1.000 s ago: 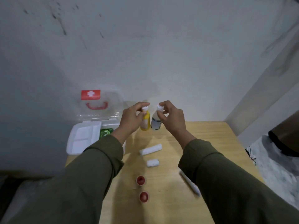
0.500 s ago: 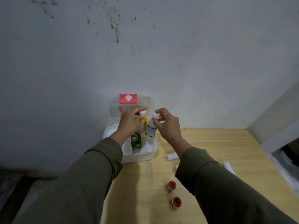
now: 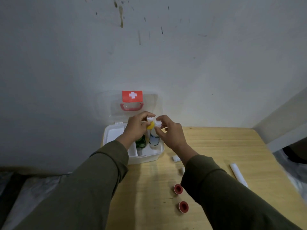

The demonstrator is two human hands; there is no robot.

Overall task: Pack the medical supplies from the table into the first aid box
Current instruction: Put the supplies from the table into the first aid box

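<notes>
While both bottles hung upright over the open first aid box (image 3: 132, 156) at the far left of the table (image 3: 216, 146), the left hand (image 3: 136, 128) was pinched on the yellow bottle (image 3: 150, 125) and the right hand (image 3: 171, 131) on the clear bottle (image 3: 154, 138), each by its neck. Their long axes pointed straight down into the box's right compartment, beside one green packet (image 3: 141, 141). Still on the table, nearer and to the right, lay two red-capped rolls (image 3: 178, 188), two small white pieces (image 3: 176, 158) and one long white tube (image 3: 237, 175).

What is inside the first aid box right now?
In the first aid box: a green packet, plus a yellow bottle and a clear bottle being lowered in. The hands cover the rest.
</notes>
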